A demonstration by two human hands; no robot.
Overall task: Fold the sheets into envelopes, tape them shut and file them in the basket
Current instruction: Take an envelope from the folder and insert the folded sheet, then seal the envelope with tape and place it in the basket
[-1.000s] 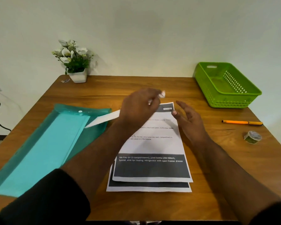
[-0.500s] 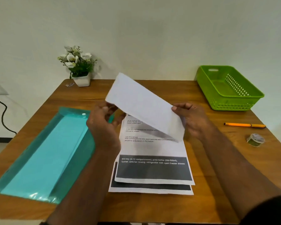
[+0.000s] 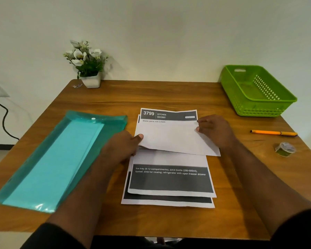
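A blank white sheet [image 3: 174,137] lies across the middle of a stack of printed sheets [image 3: 171,180] on the wooden table [image 3: 151,94]. My left hand [image 3: 122,148] pinches the white sheet's left edge, thumb on top. My right hand [image 3: 214,130] grips its right edge. The printed header reading "3799 KITCHEN" shows above the white sheet. A green basket [image 3: 255,90] stands empty at the back right. A small roll of tape [image 3: 285,149] lies on the right.
A teal plastic folder [image 3: 61,159] lies flat on the left. An orange pen [image 3: 274,133] rests near the right edge, behind the tape. A potted white-flower plant [image 3: 87,65] stands at the back left. A black cable [image 3: 4,115] hangs by the wall.
The white sheet, held raised in the air half a second ago, has come down onto the printed stack. Both hands still hold its side edges.
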